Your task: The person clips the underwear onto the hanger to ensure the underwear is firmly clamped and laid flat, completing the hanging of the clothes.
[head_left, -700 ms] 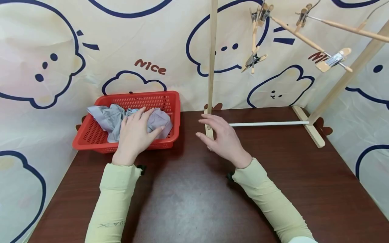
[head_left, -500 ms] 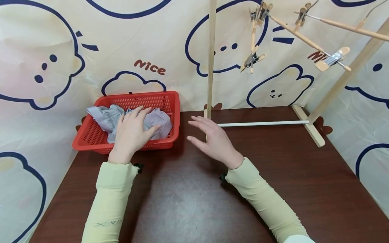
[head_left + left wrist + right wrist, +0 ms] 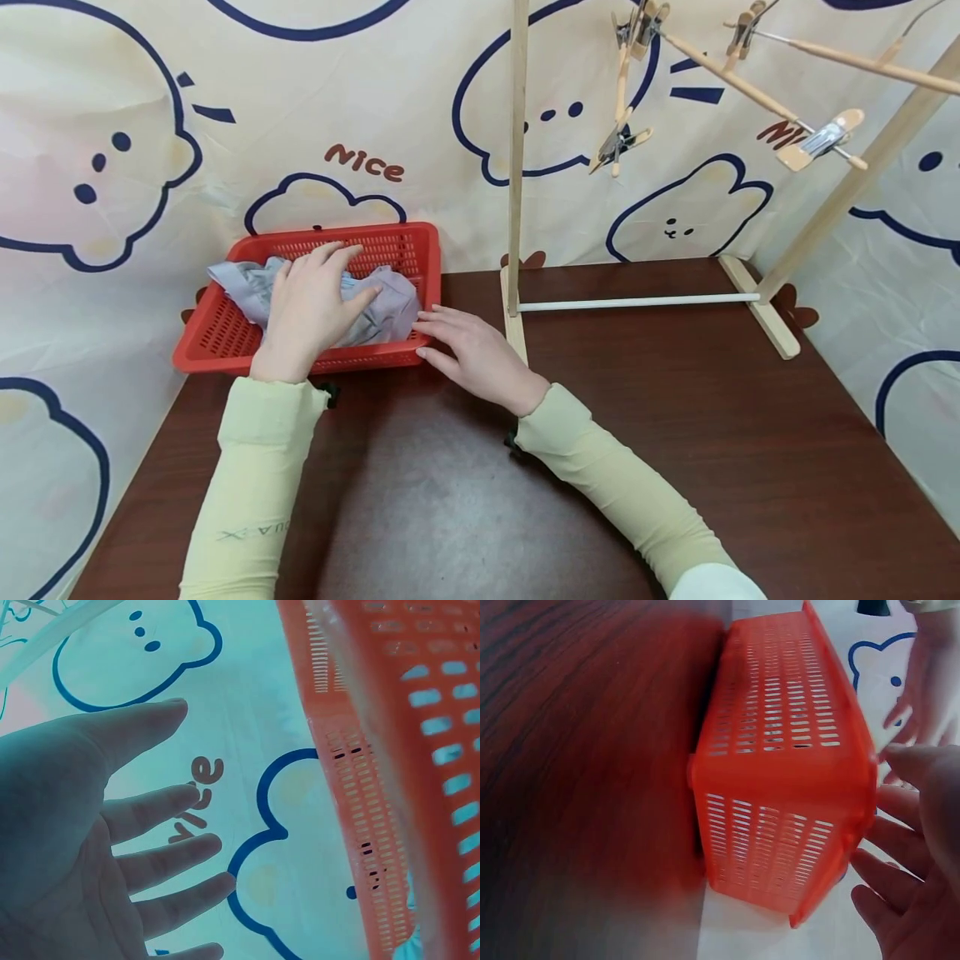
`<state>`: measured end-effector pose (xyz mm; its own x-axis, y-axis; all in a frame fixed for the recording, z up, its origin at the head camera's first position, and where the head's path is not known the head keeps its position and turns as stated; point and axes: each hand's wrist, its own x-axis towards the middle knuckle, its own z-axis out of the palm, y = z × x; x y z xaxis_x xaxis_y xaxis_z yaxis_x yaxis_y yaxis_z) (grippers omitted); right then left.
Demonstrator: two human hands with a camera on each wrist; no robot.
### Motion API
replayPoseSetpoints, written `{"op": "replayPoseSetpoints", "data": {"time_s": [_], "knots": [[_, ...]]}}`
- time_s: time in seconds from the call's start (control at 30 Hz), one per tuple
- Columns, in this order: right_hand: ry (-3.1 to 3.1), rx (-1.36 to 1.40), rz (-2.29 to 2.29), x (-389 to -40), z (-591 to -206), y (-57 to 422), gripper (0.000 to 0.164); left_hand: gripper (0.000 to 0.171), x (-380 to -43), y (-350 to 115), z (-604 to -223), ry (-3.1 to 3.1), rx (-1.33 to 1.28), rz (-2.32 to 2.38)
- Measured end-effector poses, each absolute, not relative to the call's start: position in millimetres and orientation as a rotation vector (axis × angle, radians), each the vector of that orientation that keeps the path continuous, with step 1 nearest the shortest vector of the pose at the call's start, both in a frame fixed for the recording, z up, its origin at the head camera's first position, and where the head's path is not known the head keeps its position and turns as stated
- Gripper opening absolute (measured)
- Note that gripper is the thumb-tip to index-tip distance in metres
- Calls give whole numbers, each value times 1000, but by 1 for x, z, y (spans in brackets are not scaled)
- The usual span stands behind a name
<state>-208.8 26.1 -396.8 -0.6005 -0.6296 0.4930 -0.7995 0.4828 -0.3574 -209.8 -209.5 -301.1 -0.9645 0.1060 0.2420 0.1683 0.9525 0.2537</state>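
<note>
A red plastic basket [image 3: 202,362] stands at the back left of the table. Inside it lie crumpled cloths, one grey-blue [image 3: 251,292] and one lilac [image 3: 396,302]. Over the basket my left hand [image 3: 303,312] hovers with spread fingers, hiding part of the cloths; in the left wrist view its palm and fingers hold nothing. My right hand [image 3: 480,354] is at the basket's front right corner, its fingertips right at the rim. In the right wrist view the fingers [image 3: 889,885] are loosely bent beside the perforated basket wall [image 3: 761,825].
To the right stands a wooden rack with an upright post [image 3: 516,167], a foot [image 3: 761,308] and a white crossbar [image 3: 637,303]. Wooden rods [image 3: 735,79] with clothespins [image 3: 821,140] hang from above. A printed cloth backdrop [image 3: 360,83] borders the dark brown table [image 3: 465,500].
My right hand has moved left from beside the rack post to the basket's right corner. The left hand has shifted slightly left over the cloths. The view has shifted a little.
</note>
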Motion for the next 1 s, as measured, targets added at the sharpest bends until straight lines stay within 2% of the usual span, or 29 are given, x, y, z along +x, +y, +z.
{"op": "replayPoseSetpoints", "data": {"time_s": [0.13,0.4,0.73,1.0], "knots": [[-2432,1209,775,-211,-398,22,36,73,-212,-210,-293,-2878,-198,-373],[-2431,1187,764,-213,-397,20,34,74,-226,-209,-281,-2907,-281,-389],[-2486,1167,790,-211,-398,20,35,76,-254,-207,-284,-3104,-337,-401],[-2494,1147,798,-211,-397,21,34,72,-282,-204,-288,-3211,-285,-590]]}}
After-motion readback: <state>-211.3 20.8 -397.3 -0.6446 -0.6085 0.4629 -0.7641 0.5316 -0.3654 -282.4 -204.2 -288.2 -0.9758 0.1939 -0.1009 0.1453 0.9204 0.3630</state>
